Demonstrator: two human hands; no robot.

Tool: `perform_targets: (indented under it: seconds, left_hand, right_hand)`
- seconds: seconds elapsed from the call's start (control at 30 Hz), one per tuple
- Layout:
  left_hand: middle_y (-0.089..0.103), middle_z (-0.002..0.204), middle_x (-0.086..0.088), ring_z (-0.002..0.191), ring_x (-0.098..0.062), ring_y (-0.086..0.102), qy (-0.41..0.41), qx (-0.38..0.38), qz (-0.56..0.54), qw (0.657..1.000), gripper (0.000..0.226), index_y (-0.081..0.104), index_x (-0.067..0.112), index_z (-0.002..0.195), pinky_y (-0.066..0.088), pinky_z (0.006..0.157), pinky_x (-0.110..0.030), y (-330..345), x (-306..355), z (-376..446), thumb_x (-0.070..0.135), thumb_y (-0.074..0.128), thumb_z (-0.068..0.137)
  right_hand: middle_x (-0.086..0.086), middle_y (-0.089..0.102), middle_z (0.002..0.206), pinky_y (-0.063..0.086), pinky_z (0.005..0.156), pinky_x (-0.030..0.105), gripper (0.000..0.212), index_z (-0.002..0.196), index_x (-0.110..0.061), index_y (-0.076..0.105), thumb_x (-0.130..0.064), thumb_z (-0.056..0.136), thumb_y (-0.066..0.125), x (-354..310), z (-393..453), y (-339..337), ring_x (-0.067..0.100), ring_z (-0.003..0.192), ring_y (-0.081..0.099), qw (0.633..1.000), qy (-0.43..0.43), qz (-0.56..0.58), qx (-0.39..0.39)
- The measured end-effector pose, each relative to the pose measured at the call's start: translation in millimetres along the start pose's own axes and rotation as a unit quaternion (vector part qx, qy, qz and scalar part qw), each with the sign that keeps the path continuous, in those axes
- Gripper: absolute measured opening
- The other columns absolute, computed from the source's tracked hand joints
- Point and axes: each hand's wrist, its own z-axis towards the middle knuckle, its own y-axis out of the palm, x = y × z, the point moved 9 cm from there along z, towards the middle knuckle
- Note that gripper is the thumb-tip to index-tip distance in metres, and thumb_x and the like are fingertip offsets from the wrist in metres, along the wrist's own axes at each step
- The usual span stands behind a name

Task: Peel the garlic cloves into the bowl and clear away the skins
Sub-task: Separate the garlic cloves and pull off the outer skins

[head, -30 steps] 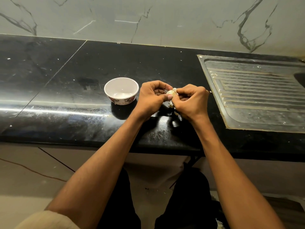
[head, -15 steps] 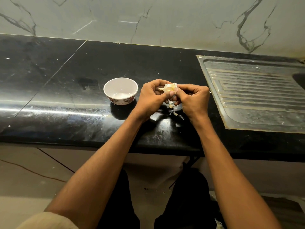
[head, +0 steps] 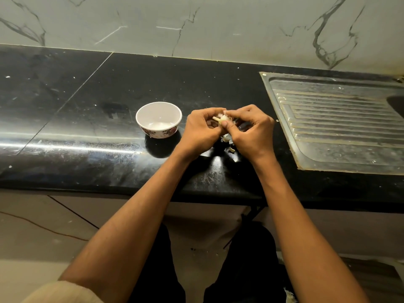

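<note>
Both hands, left hand [head: 200, 130] and right hand [head: 251, 132], are pinching the garlic [head: 222, 120] in a closed grip, just right of the bowl [head: 159, 119], nearest the left hand.

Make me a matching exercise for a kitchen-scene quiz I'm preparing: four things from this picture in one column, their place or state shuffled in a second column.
Things:
1. bowl
2. garlic
3. skins
4. sink drainboard

Places or states:
A. pinched between the left hand and the right hand
B. set into the counter at the right
C. standing upright, left of the hands
D. lying loose on the counter below the hands

Pairs: 1-C, 2-A, 3-D, 4-B
</note>
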Motion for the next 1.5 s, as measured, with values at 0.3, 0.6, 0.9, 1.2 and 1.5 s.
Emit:
perform_targets:
  seconds: [0.3, 0.6, 0.9, 1.2, 1.5]
  left_hand:
    - [0.075, 0.083, -0.014, 0.073, -0.021, 0.071, 0.01, 0.03, 0.021, 0.999, 0.03, 0.061, 0.005, 0.1, 0.06, 0.071, -0.037, -6, -1, 0, 0.002, 0.065, 0.07]
    - [0.075, 0.095, -0.02, 0.078, -0.016, 0.069, 0.009, 0.007, -0.081, 0.997, 0.019, 0.073, -0.007, 0.106, 0.055, 0.069, -0.025, -8, 3, 3, 0.001, 0.075, 0.089]
    - [0.066, 0.068, 0.001, 0.057, -0.008, 0.055, 0.005, 0.053, 0.005, 0.999, 0.018, 0.068, 0.009, 0.081, 0.048, 0.06, -0.027, -12, 0, 5, 0.008, 0.064, 0.099]
    - [0.07, 0.078, -0.007, 0.067, -0.013, 0.065, 0.021, 0.001, 0.032, 0.999, 0.02, 0.064, 0.003, 0.096, 0.05, 0.061, -0.024, 3, 8, 1, 0.023, 0.064, 0.1]
    - [0.064, 0.099, -0.012, 0.074, -0.013, 0.064, 0.045, 0.047, -0.004, 0.998, 0.016, 0.077, 0.007, 0.108, 0.055, 0.07, -0.026, -12, 7, 6, 0.006, 0.072, 0.093]
  right_hand:
    - [-0.003, 0.065, 0.082, 0.044, 0.062, 0.008, 0.025, 0.1, -0.019, 0.082, -0.03, 0.077, 0.087, 0, -2, 7, 0.006, 0.066, 0.061, 0.998, -0.012, -0.04, -0.038]
    - [-0.003, 0.079, 0.084, 0.062, 0.066, 0.04, 0.017, 0.1, -0.016, 0.083, -0.028, 0.088, 0.081, 14, -2, 0, 0.011, 0.072, 0.074, 0.995, 0.086, 0.041, 0.027]
    - [0.002, 0.076, 0.07, 0.061, 0.054, 0.052, 0.008, 0.086, -0.018, 0.083, -0.021, 0.091, 0.078, 19, -11, 13, 0.026, 0.055, 0.072, 0.977, 0.167, 0.134, 0.011]
    - [-0.005, 0.076, 0.07, 0.061, 0.057, 0.037, 0.009, 0.087, -0.013, 0.084, -0.021, 0.088, 0.08, 7, -11, 0, 0.007, 0.06, 0.073, 0.986, 0.125, 0.073, 0.083]
    - [0.002, 0.074, 0.066, 0.054, 0.047, 0.03, 0.016, 0.087, -0.011, 0.082, -0.019, 0.097, 0.073, 10, -11, 11, 0.019, 0.046, 0.068, 0.979, 0.159, 0.122, 0.025]
